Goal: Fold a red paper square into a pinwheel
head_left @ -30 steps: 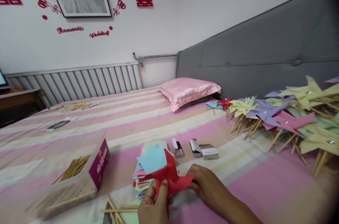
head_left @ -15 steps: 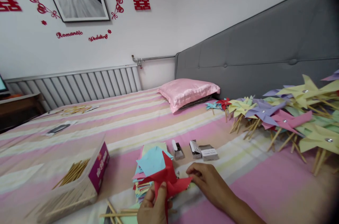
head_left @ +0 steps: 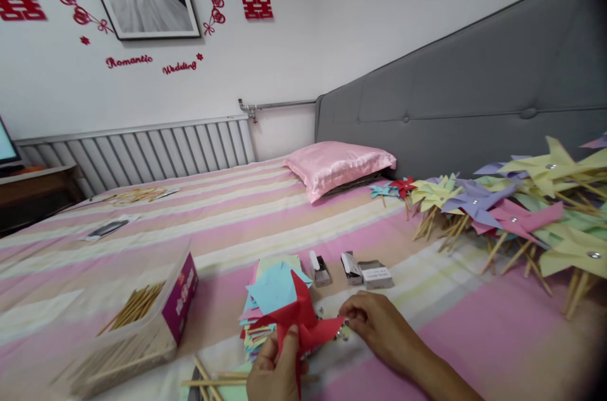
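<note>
My left hand (head_left: 274, 368) pinches a folded red paper pinwheel (head_left: 303, 319) and holds it up over a stack of coloured paper squares (head_left: 270, 292). My right hand (head_left: 379, 327) rests on the bedsheet just right of the pinwheel, with its fingertips closed on something small and shiny at the red paper's edge. Wooden sticks (head_left: 208, 379) lie on the sheet below my left hand.
A box of wooden sticks (head_left: 137, 319) stands at the left. Small staple boxes (head_left: 360, 269) lie behind the paper stack. A heap of finished pinwheels (head_left: 516, 211) fills the right side, before a grey headboard (head_left: 474, 97). A pink pillow (head_left: 336, 164) lies further back.
My right hand has slid a little along the sheet and its fingertips have closed near the pinwheel's right edge. The left hand still holds the red pinwheel in the same spot.
</note>
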Motion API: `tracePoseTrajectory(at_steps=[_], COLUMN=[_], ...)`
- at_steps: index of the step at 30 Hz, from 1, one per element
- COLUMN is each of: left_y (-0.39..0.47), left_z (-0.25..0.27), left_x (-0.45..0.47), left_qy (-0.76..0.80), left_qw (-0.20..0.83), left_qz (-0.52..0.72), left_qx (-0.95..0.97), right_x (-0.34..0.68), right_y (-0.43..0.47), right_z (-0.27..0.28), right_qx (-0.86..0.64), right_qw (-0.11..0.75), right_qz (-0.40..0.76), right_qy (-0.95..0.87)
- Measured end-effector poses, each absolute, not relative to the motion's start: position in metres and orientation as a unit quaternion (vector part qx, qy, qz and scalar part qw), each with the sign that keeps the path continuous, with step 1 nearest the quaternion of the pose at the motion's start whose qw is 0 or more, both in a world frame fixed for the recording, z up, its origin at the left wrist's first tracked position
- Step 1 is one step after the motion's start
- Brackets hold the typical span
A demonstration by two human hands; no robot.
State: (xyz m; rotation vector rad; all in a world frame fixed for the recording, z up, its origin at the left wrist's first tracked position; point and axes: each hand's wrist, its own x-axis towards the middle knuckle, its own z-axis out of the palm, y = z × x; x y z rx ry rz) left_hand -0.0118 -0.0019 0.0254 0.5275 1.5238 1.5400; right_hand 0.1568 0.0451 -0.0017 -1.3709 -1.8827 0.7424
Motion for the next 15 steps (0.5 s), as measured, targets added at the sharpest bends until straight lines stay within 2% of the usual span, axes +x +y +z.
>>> tracePoseTrajectory(at_steps=[15], left_y=[-0.0021], left_z=[0.0286], left_x=[-0.0105], left_qy=[0.65], left_qw=[0.389], left_qz=[0.61], left_qx=[0.232], right_x=[0.1501], right_y=[0.0426], right_z=[0.0032], right_qx=[-0.529], right_qw=[0.301], right_qz=[0.265], right_qy=[-0.748])
